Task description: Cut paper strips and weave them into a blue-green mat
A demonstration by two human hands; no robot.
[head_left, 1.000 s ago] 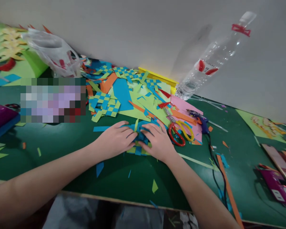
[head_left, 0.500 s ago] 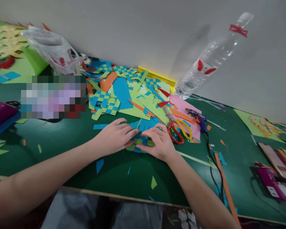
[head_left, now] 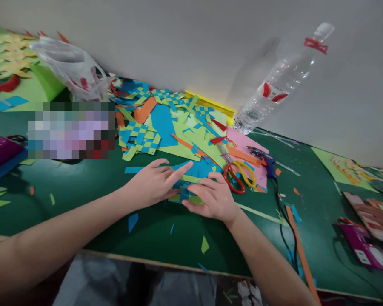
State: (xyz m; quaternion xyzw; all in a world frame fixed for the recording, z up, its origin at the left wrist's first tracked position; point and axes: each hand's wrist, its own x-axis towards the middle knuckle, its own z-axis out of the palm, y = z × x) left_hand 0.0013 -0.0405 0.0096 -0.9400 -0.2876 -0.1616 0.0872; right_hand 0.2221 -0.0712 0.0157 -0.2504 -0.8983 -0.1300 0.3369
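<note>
A small woven piece of blue and light-green paper strips [head_left: 185, 192] lies on the green table [head_left: 83, 187], partly under both hands. My left hand [head_left: 153, 187] lies flat on its left side with the fingers stretched out, index finger pointing right over the blue strips. My right hand [head_left: 213, 197] rests on its right side, fingers bent and pinching a strip at the weave's near edge. What exactly the fingertips pinch is partly hidden.
A heap of cut coloured paper and woven squares [head_left: 166, 123] fills the table behind the hands. Red-and-yellow scissors [head_left: 238, 174] lie just right of my right hand, a glue gun [head_left: 264, 159] and its black cord beyond. A clear plastic bottle [head_left: 281, 80] leans against the wall.
My left hand's fingers have stretched out to the right over the blue strips. My right hand has drawn back toward me and curled onto the weave's near edge.
</note>
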